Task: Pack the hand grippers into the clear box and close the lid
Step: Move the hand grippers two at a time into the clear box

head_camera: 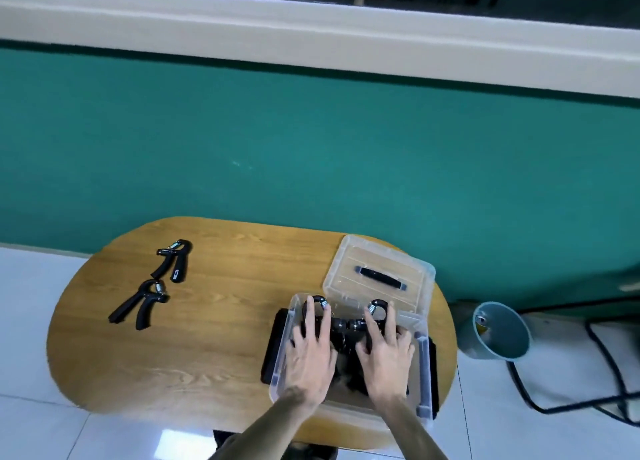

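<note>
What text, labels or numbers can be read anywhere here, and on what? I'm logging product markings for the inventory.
None is readable.
Far hand gripper: a small pale mark on one handle, too blurred to read.
Clear box, its lid and the bucket: no text visible.

Both hands reach down into the clear box (424,362) at the right end of the wooden desk (207,338). The left hand (311,352) and right hand (386,355) lie flat, fingers (325,324) spread, on black hand grippers (343,328) inside it, whose spring ends stick up at the far wall. The lid (377,276) with its black handle lies just behind the box. Two more grippers (173,258) (140,303) rest well apart on the desk's left side. A teal bin (502,331) stands on the floor to the right.
</note>
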Action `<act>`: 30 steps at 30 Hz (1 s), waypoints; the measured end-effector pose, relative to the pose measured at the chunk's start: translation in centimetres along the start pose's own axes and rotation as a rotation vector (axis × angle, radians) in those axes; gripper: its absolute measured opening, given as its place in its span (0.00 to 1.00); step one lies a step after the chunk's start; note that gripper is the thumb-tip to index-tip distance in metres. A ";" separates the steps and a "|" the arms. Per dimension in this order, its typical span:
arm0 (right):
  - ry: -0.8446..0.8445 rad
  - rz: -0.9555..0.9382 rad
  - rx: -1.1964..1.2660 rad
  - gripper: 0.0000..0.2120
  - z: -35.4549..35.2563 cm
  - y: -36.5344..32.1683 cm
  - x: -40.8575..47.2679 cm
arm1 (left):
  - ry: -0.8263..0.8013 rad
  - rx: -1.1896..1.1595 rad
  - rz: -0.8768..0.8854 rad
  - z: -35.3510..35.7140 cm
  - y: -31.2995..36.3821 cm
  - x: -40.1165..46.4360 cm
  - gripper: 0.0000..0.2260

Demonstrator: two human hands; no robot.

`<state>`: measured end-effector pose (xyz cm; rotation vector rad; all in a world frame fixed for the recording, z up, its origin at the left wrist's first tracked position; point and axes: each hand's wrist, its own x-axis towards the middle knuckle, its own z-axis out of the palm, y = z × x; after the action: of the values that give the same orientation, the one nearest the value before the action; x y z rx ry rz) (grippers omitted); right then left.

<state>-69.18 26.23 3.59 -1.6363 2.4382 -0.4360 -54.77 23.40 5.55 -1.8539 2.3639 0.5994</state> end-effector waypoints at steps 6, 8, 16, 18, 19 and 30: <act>-0.082 0.034 0.010 0.31 1.5 3.8 -1.5 | -0.063 0.053 0.059 2.8 1.1 -0.2 0.38; -0.096 0.046 0.020 0.30 2.1 4.5 -1.6 | -0.089 0.063 0.070 3.5 1.1 0.2 0.38; -0.182 0.097 0.019 0.27 5.0 6.4 -0.7 | -0.113 0.075 0.026 4.7 0.3 2.4 0.35; -0.211 0.101 0.043 0.26 5.6 6.7 -0.4 | -0.117 0.073 0.006 4.9 0.3 2.9 0.35; -0.220 0.097 0.050 0.26 5.8 6.9 -0.3 | -0.119 0.069 -0.002 5.0 0.3 3.1 0.35; -0.302 0.069 0.119 0.25 7.5 8.2 -0.3 | -0.180 0.113 -0.040 7.6 0.4 4.4 0.35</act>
<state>-73.99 28.39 -6.22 -1.4472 2.1949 -0.2924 -57.68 22.09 -2.63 -1.7182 2.1943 0.5884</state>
